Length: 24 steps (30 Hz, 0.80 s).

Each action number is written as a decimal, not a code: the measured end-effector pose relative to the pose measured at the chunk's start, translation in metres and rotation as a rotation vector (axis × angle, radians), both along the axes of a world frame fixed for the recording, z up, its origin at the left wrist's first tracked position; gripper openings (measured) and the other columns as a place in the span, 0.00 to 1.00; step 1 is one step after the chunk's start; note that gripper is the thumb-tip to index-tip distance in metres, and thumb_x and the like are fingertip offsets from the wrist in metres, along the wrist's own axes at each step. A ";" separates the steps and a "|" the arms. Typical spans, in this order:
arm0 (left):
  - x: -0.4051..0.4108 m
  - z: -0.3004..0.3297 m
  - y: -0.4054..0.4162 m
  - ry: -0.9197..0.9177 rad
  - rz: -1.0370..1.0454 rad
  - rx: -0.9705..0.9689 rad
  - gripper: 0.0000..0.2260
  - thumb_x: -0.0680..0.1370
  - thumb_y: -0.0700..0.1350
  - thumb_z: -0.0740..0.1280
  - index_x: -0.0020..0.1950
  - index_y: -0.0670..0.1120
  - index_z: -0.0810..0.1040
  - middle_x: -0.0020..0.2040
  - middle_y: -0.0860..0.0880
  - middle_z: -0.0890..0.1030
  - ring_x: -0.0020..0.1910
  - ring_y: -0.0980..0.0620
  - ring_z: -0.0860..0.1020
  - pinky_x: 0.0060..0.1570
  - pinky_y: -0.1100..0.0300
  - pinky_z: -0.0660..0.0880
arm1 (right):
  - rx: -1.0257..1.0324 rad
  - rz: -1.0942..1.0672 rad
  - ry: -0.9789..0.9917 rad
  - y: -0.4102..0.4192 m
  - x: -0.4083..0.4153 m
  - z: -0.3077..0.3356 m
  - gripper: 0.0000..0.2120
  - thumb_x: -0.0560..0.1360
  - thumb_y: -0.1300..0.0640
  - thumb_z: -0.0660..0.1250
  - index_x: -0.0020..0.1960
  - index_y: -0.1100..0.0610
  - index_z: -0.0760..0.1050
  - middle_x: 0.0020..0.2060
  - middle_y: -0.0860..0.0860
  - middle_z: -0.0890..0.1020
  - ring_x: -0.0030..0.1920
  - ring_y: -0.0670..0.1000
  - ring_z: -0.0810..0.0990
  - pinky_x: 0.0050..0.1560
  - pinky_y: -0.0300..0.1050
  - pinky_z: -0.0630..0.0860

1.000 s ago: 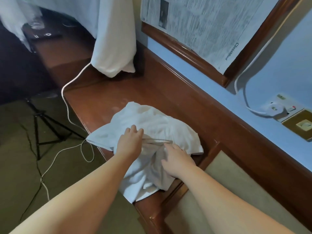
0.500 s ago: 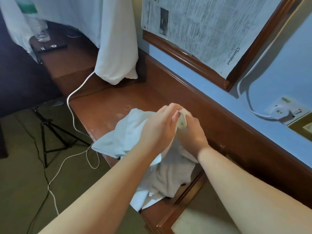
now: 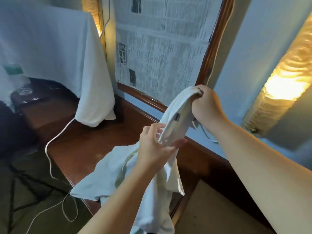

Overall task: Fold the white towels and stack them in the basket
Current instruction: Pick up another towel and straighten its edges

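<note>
A white towel [image 3: 108, 174] lies partly on the wooden desk [image 3: 81, 146] and partly lifted in the air. My right hand [image 3: 207, 105] grips one corner of it, raised high in front of the framed mirror. My left hand [image 3: 157, 147] is lower, its fingers running along the towel's hanging edge and pinching it loosely. The rest of the towel droops over the desk's front edge. No basket is in view.
A white cloth [image 3: 67, 65] drapes over something at the back left of the desk. A white cable [image 3: 50, 149] runs across the desk and down to the floor by a black tripod [image 3: 25, 191]. Newspaper [image 3: 160, 48] covers the mirror. A lit wall lamp [image 3: 287, 85] glows at right.
Both hands took hold of the towel on the desk and raised it. My right hand has gone up and right with a corner while my left slides down the edge.
</note>
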<state>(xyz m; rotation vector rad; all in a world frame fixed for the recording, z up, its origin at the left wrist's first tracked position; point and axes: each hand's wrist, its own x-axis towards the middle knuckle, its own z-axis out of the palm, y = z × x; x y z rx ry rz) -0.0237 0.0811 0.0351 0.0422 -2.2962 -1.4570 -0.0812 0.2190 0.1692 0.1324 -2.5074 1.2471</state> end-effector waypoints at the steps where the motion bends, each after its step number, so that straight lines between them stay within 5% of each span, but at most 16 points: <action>1: 0.000 0.008 0.009 0.007 0.015 0.007 0.31 0.63 0.74 0.76 0.60 0.66 0.70 0.56 0.63 0.71 0.57 0.59 0.73 0.51 0.58 0.79 | -0.040 -0.019 0.031 0.005 0.006 0.016 0.22 0.71 0.64 0.53 0.56 0.54 0.81 0.48 0.52 0.83 0.52 0.56 0.80 0.48 0.53 0.80; 4: -0.006 0.034 0.033 0.032 0.062 0.030 0.31 0.66 0.70 0.75 0.64 0.64 0.69 0.58 0.59 0.73 0.58 0.55 0.71 0.53 0.55 0.76 | -0.178 -0.128 0.115 0.029 0.024 0.059 0.26 0.66 0.60 0.52 0.54 0.50 0.83 0.48 0.52 0.86 0.52 0.58 0.83 0.52 0.62 0.84; 8: -0.015 0.051 0.048 0.018 -0.087 -0.001 0.14 0.72 0.64 0.71 0.53 0.60 0.75 0.47 0.59 0.82 0.48 0.54 0.80 0.50 0.46 0.80 | -0.321 -0.228 0.150 0.071 0.051 0.107 0.23 0.78 0.66 0.52 0.56 0.48 0.82 0.50 0.50 0.85 0.53 0.54 0.84 0.54 0.59 0.85; 12: -0.007 0.088 0.069 0.094 -0.239 -0.050 0.11 0.77 0.61 0.67 0.55 0.58 0.77 0.48 0.57 0.83 0.46 0.56 0.81 0.48 0.45 0.81 | -0.188 -0.288 0.287 0.120 0.085 0.132 0.20 0.78 0.66 0.54 0.56 0.51 0.81 0.49 0.47 0.84 0.56 0.53 0.83 0.58 0.48 0.80; 15: 0.008 0.131 0.092 0.215 -0.359 -0.004 0.09 0.80 0.57 0.67 0.60 0.59 0.77 0.49 0.60 0.84 0.49 0.63 0.81 0.48 0.55 0.80 | 0.068 -0.347 0.306 0.159 0.113 0.140 0.16 0.78 0.64 0.60 0.59 0.49 0.77 0.51 0.49 0.81 0.56 0.55 0.80 0.54 0.44 0.73; 18: 0.034 0.178 0.125 0.323 -0.433 -0.057 0.06 0.81 0.52 0.68 0.56 0.54 0.76 0.45 0.57 0.83 0.44 0.62 0.80 0.45 0.57 0.78 | 0.302 -0.308 0.193 0.191 0.150 0.149 0.32 0.76 0.64 0.68 0.72 0.38 0.66 0.59 0.51 0.76 0.55 0.56 0.77 0.54 0.50 0.76; 20: 0.057 0.206 0.151 0.387 -0.494 -0.095 0.05 0.81 0.48 0.68 0.55 0.51 0.74 0.43 0.58 0.81 0.42 0.63 0.79 0.42 0.64 0.74 | 0.325 -0.207 0.181 0.208 0.181 0.155 0.36 0.77 0.65 0.69 0.74 0.34 0.64 0.56 0.50 0.75 0.52 0.52 0.77 0.50 0.47 0.77; 24: 0.111 0.239 0.195 0.440 -0.649 -0.083 0.07 0.84 0.52 0.66 0.61 0.56 0.72 0.51 0.57 0.83 0.50 0.62 0.81 0.47 0.65 0.75 | -0.071 -0.151 0.139 0.253 0.240 0.168 0.11 0.77 0.63 0.69 0.52 0.50 0.84 0.44 0.53 0.85 0.45 0.53 0.82 0.42 0.45 0.77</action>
